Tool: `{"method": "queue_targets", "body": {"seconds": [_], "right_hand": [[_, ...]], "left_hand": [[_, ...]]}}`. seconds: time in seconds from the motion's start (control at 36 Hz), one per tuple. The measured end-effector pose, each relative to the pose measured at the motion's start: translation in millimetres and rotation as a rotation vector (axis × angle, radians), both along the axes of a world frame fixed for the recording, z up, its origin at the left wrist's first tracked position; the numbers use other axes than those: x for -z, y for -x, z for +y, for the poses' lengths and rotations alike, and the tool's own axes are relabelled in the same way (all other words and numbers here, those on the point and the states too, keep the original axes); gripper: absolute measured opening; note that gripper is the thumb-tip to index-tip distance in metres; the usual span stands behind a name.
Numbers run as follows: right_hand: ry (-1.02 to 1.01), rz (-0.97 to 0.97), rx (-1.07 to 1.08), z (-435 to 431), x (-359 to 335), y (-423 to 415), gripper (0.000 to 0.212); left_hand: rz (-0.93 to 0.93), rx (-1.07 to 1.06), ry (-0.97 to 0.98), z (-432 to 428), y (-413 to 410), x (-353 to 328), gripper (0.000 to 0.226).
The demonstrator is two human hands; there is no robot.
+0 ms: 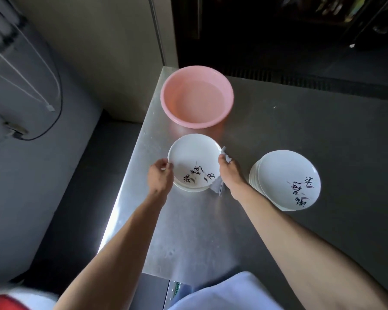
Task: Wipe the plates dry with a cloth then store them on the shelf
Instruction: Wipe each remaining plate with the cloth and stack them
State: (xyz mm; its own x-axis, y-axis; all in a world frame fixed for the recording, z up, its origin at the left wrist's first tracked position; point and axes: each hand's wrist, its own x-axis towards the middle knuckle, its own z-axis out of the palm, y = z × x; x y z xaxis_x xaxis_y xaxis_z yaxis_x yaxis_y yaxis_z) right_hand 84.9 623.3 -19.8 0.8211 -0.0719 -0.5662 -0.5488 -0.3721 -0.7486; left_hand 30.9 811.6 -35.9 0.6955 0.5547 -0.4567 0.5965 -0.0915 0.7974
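Note:
A stack of white plates with black brush lettering sits on the steel table in front of me. My left hand pinches the left rim of the top plate. At the plate's right rim my right hand grips a pale grey cloth, which shows above and below the fingers. A second stack of the same plates stands to the right, apart from both hands.
A pink plastic basin holding water stands behind the left stack. The steel table ends at its left edge close to my left hand. A dark shelving area lies beyond the table at the top right.

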Motion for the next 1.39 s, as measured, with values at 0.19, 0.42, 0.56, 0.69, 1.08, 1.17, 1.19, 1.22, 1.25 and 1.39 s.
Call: {"method": "queue_targets", "body": {"seconds": [0.19, 0.42, 0.56, 0.69, 1.08, 1.17, 1.19, 1.22, 1.25, 1.39], "right_hand": [[0.024, 0.042, 0.096, -6, -4, 7, 0.052], [0.01, -0.048, 0.167, -45, -22, 42, 0.048], [-0.18, -0.214, 0.155, -71, -49, 77, 0.034], [-0.154, -0.325, 0.086, -94, -55, 109, 0.035], [0.288, -0.132, -0.446, -108, 43, 186, 0.052], [0.307, -0.253, -0.627, -106, 37, 192, 0.06], [0.313, -0.302, -0.692, -110, 44, 196, 0.064], [0.325, -0.349, -0.756, -115, 50, 200, 0.066], [0.31, -0.338, -0.823, -121, 50, 205, 0.069], [0.239, -0.391, -1.056, -162, 42, 219, 0.061]], "left_hand": [[-0.038, 0.113, -0.059, -14, 9, -9, 0.03], [-0.161, 0.099, 0.191, -46, 23, -28, 0.019], [-0.251, 0.213, 0.209, -64, 44, -32, 0.037], [-0.171, 0.22, 0.281, -88, 71, -32, 0.033], [0.133, 0.145, 0.488, -158, 145, 14, 0.033], [0.169, 0.148, 0.492, -164, 148, 21, 0.034], [0.181, 0.141, 0.507, -165, 148, 22, 0.034], [0.19, 0.129, 0.529, -166, 147, 22, 0.033], [0.197, 0.113, 0.545, -166, 145, 21, 0.033], [0.201, 0.074, 0.526, -161, 136, 21, 0.033]]}}
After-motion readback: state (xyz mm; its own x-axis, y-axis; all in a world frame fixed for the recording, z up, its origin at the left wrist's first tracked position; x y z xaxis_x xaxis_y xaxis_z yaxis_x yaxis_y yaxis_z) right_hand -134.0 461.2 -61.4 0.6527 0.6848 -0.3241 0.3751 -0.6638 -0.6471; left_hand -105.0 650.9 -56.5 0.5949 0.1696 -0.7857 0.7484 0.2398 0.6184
